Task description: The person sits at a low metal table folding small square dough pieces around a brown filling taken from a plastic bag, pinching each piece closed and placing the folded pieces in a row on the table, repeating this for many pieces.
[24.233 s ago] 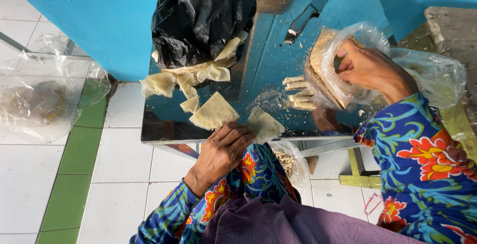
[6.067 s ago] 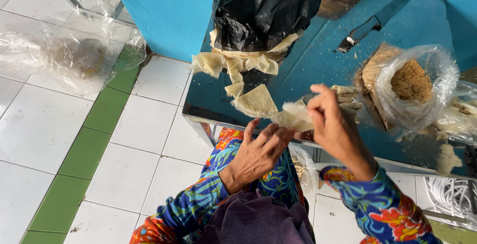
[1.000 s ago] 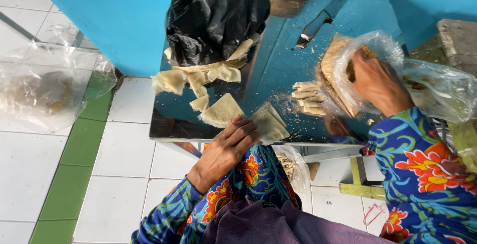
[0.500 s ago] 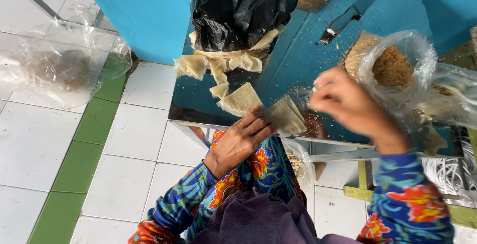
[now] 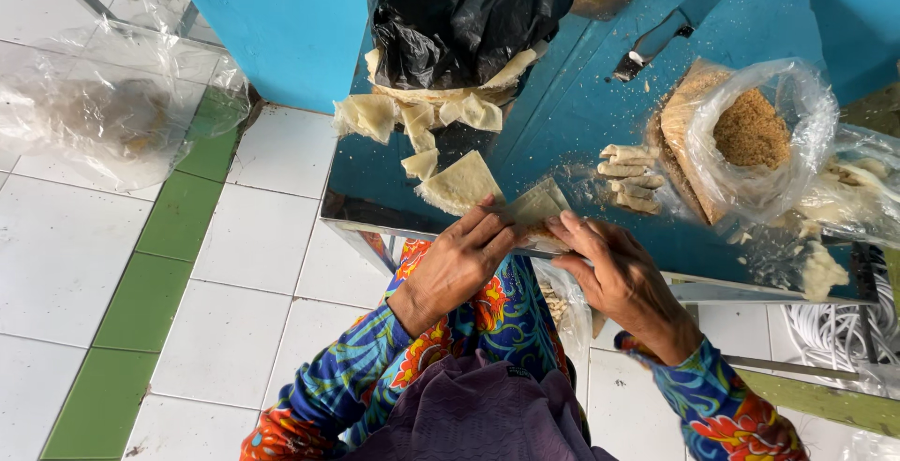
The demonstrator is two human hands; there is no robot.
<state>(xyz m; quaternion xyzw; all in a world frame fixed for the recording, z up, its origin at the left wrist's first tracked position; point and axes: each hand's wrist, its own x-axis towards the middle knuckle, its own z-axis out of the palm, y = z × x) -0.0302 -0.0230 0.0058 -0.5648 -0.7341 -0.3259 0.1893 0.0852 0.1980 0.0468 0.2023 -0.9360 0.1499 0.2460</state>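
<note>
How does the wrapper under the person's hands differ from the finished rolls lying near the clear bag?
The wrapper is a flat, thin sheet, pinned at the table edge by the left hand and right hand. The finished rolls are rolled into short sticks, stacked together and untouched beside the clear bag. Both are the same pale cream colour and lie on the blue table.

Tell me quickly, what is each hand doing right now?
Left hand: fingers pressed on the pale wrapper, not closed.
Right hand: fingers on the same wrapper's edge, partly curled.
</note>
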